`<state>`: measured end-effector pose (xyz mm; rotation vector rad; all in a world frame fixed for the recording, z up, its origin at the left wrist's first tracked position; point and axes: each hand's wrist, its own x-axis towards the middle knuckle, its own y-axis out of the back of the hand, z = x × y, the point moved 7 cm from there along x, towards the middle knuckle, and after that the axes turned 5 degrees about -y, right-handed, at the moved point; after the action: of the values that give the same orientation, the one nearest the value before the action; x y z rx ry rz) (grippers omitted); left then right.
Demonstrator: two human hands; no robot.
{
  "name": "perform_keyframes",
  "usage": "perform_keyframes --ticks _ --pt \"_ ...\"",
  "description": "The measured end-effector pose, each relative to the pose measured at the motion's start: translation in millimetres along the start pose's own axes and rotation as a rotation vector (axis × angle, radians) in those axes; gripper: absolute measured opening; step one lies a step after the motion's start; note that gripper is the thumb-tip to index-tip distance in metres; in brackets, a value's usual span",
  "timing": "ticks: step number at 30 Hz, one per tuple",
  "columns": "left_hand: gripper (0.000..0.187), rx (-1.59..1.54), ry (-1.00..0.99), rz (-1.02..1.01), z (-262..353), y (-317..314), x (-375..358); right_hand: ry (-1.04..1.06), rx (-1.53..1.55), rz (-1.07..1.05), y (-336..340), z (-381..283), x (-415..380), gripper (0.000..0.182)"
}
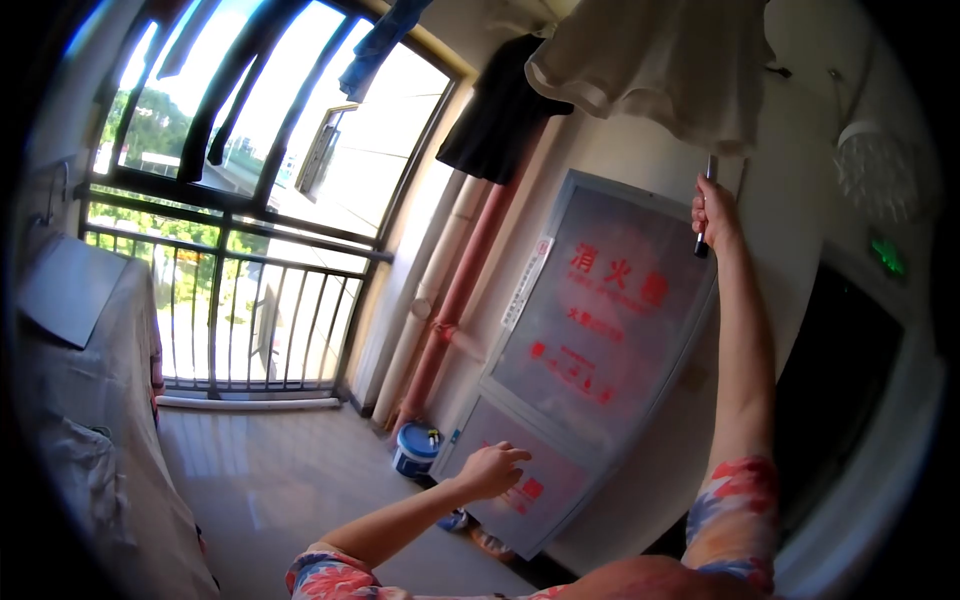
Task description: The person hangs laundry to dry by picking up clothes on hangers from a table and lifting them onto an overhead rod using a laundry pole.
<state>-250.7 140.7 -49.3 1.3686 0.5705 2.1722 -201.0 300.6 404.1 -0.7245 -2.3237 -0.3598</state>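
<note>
Pole [700, 244] stands near-upright below the pale garment [660, 75], my right hand [717, 212] wrapped near its lower end; likely light, stiff, best gripped there. Left hand [493, 470] loosely curled; contents unclear.

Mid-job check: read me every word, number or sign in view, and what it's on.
"消火栓": large red characters, upper cabinet panel; the last is blurred.
Smaller red lines below it: too blurred.
Lower panel: red characters, unreadable.
White strip label: too small.
Green lit sign: unreadable.
</note>
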Motion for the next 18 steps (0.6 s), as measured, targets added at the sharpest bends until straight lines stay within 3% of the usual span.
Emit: perform_keyframes --ticks 10,18 --pt "0.026 -0.023 0.011 0.04 -20 2 -24 0.083 -0.127 0.128 14 29 -20 0.024" --pt "0.025 -0.038 0.037 0.034 -29 -1 -36 0.055 -0.143 0.096 3 1 -15 0.026"
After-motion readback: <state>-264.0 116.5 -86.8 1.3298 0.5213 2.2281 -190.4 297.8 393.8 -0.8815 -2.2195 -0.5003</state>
